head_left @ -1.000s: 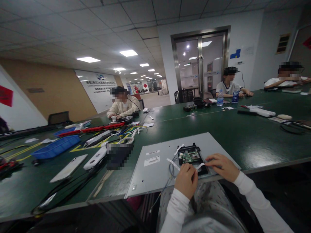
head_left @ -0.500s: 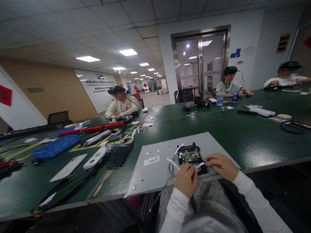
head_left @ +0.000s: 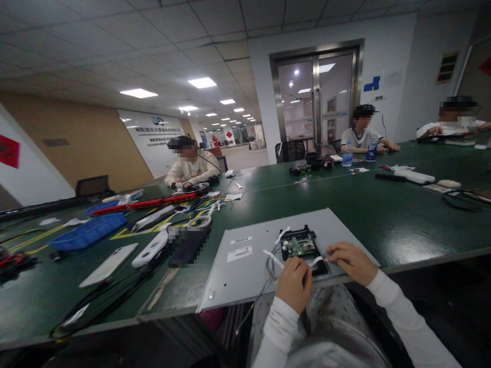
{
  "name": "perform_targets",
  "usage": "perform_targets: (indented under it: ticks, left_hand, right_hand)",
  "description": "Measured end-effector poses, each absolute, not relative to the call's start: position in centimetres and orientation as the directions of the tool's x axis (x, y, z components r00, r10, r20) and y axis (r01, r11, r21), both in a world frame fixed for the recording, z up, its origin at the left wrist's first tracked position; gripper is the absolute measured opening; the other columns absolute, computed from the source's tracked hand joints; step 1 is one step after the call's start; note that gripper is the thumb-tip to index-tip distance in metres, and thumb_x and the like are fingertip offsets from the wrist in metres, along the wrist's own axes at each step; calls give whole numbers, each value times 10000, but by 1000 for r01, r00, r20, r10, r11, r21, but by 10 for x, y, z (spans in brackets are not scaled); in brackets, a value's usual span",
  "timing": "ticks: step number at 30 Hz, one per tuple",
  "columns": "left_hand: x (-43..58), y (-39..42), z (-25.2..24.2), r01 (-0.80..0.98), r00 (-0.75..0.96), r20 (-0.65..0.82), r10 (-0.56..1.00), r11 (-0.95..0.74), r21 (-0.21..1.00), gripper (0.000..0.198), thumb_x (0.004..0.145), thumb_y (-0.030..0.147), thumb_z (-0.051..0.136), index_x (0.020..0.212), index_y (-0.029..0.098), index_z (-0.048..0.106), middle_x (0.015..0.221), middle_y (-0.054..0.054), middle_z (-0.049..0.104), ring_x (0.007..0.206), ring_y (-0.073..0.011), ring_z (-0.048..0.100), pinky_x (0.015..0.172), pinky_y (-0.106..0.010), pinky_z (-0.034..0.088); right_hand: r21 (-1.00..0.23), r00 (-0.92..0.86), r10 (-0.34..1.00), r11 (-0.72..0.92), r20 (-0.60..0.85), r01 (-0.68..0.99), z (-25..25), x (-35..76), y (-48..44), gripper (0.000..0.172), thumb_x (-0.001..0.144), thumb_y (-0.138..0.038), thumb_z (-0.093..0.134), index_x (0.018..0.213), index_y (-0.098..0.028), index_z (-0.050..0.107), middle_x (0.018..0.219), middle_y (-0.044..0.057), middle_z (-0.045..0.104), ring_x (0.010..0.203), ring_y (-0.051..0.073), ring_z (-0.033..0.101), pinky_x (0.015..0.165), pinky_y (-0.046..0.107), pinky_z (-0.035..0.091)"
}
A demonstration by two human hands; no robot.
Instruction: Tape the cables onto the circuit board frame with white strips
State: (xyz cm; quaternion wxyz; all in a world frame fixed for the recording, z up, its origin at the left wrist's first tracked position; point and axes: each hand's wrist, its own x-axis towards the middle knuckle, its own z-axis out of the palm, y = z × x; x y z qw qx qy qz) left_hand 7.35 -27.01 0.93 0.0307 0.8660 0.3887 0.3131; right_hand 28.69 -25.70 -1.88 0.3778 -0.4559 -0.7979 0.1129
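Observation:
A grey metal panel (head_left: 245, 276) lies at the table's front edge and overhangs it slightly. On it sits a green circuit board (head_left: 301, 245) in a black frame, with strips of white tape and a thin cable (head_left: 270, 266) at its left. My left hand (head_left: 294, 283) is closed at the front of the board; what its fingers hold is hidden. My right hand (head_left: 352, 261) is at the board's right side, thumb and finger pinched together near a white strip (head_left: 316, 261); what is between them is too small to tell.
Left of the panel are a white phone (head_left: 109, 265), a white device (head_left: 151, 248), black cables and a blue tray (head_left: 89, 231). Two bottles (head_left: 347, 154) stand at the back right. Three people sit across the green table (head_left: 284, 199).
My right hand's fingertips have drawn together a little and moved slightly right. My left hand has hardly moved. The person at the left has leaned slightly left.

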Motion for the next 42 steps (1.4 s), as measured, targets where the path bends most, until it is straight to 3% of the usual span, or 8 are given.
perform_targets:
  ticks: [9, 17, 42]
  left_hand:
    - [73, -272, 11, 660, 509, 504, 698, -692, 291, 211, 817, 208, 372, 862, 186, 576, 834, -61, 500, 854, -178, 467, 745, -337, 426]
    - [73, -274, 14, 692, 535, 448, 716, -676, 253, 287, 825, 265, 374, 1068, 230, 520, 857, -61, 478, 862, -190, 446, 742, -345, 423]
    - [73, -274, 16, 694, 557, 433, 709, -683, 228, 272, 834, 283, 355, 986, 212, 569, 860, -61, 458, 860, -185, 432, 746, -346, 412]
  right_hand:
    - [-573, -212, 832, 516, 513, 637, -20, 288, -256, 261, 699, -98, 423, 777, -218, 641, 890, 33, 610, 891, 166, 517, 805, 339, 399]
    - [-518, -318, 808, 569, 496, 639, -12, 286, -259, 288, 727, -138, 451, 898, -271, 641, 964, 28, 594, 920, 169, 508, 811, 336, 395]
    - [-494, -327, 822, 549, 467, 674, -14, 286, -258, 281, 737, -138, 439, 860, -276, 651, 986, 15, 581, 940, 166, 489, 831, 337, 372]
